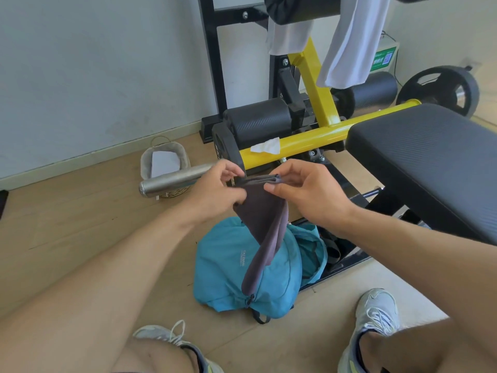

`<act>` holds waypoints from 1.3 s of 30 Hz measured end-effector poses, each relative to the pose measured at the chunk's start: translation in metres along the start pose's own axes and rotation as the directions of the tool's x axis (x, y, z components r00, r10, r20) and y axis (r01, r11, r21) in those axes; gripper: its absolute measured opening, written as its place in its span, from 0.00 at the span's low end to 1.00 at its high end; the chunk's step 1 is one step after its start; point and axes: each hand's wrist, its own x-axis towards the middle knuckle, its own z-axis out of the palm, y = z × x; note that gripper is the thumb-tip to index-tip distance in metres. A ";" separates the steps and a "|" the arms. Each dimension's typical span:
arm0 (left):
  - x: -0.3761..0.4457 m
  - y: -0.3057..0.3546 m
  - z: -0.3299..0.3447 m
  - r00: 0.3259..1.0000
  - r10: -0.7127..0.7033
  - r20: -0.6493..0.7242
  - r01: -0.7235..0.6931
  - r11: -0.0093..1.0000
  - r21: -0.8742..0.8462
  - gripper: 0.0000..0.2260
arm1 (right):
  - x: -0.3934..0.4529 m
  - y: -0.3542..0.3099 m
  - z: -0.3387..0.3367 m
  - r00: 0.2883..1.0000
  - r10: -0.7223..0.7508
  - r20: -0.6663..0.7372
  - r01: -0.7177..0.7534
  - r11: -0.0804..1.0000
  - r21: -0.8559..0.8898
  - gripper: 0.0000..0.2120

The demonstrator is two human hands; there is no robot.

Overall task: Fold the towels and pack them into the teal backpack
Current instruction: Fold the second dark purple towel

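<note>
Right now both hands are up at the top edge of the dark grey towel (265,224): the left hand (217,191) pinches its folded corner between thumb and fingertips, and the right hand (304,189) pinches the other end just beside it, so the cloth hangs down in a narrow, twisted drape. Directly beneath the hands the teal backpack (228,270) lies on the wooden floor (80,219), its mouth gaping under the right wrist. Above and beyond the hands, two white towels (349,44) hang over the black roller pads of the yellow-framed gym machine (314,138).
</note>
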 end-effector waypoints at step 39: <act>-0.020 0.024 0.019 0.898 0.358 0.254 -0.396 0.911 0.116 0.19 | 0.009 0.019 -0.037 0.883 0.146 0.447 -0.218 0.969 0.114 0.15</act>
